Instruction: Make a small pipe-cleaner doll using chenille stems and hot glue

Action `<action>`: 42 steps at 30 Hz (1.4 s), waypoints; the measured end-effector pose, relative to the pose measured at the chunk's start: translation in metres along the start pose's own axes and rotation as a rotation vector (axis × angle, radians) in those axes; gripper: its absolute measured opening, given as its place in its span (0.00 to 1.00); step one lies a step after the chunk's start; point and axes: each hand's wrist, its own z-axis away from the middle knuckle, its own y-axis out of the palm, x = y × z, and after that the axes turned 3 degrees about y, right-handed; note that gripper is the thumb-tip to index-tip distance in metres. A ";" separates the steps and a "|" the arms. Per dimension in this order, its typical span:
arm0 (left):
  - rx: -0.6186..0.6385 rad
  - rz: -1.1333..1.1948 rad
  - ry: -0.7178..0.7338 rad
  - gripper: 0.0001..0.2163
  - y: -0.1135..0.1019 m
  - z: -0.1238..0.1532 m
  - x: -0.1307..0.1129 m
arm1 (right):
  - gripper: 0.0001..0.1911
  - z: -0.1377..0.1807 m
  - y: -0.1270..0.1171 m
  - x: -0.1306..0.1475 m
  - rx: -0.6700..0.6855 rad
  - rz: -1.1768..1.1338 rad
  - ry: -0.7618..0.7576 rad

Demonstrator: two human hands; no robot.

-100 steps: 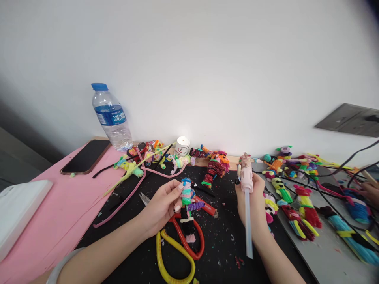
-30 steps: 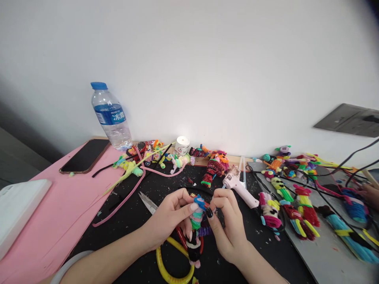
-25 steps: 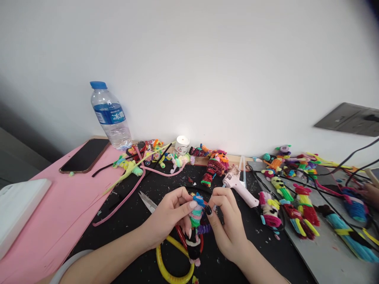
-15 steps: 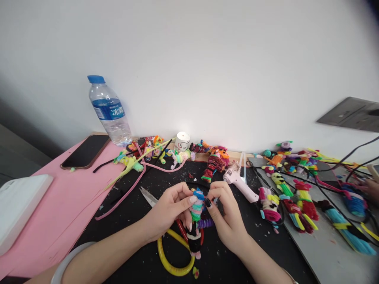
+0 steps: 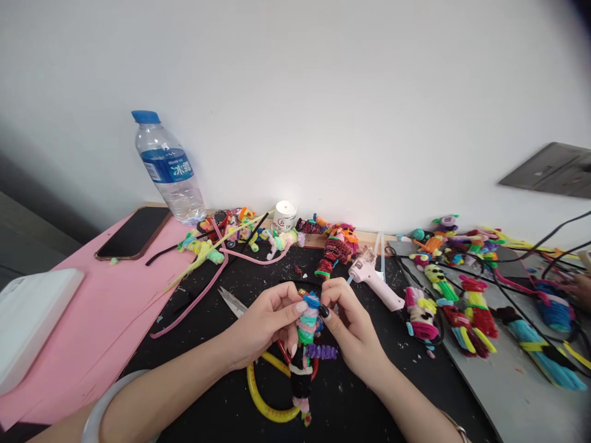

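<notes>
Between my two hands is a small pipe-cleaner doll, banded in blue, teal, pink and green on top. My left hand grips it from the left, thumb pressed on its upper part. At its blue top, my right hand pinches with thumb and index finger. A purple coiled piece sticks out to the right, and a black-and-white part with a pink end hangs below; I cannot tell whether these belong to the doll. Scissors with yellow and red handles lie under my hands, blades pointing up-left.
A pale pink glue gun lies right of my hands. Many fuzzy dolls cover the grey board. Behind stand a white paper cup and a water bottle. A phone and white box lie left. Another person's hand shows far right.
My right fingers have closed in on the doll's blue top. The camera view has shifted slightly. More of the purple coil shows now, and the black-and-white part hangs a little differently.
</notes>
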 end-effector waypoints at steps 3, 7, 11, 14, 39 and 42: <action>0.013 -0.001 -0.005 0.12 -0.001 0.000 0.000 | 0.07 -0.001 0.000 0.000 0.012 -0.059 0.039; 0.029 0.008 -0.016 0.12 -0.002 -0.001 0.001 | 0.07 0.000 0.001 0.000 0.040 -0.140 0.080; 0.052 0.006 -0.022 0.12 -0.002 -0.001 0.000 | 0.06 0.002 0.002 -0.002 0.052 -0.239 0.128; 0.067 -0.005 -0.030 0.11 -0.002 -0.001 -0.002 | 0.06 0.004 0.002 -0.005 0.040 -0.273 0.158; 0.031 -0.184 0.003 0.11 -0.005 -0.001 0.000 | 0.15 0.003 -0.003 -0.007 -0.007 0.016 0.036; 0.030 -0.175 0.002 0.11 -0.006 -0.002 0.002 | 0.14 0.003 -0.003 -0.006 -0.024 0.017 0.027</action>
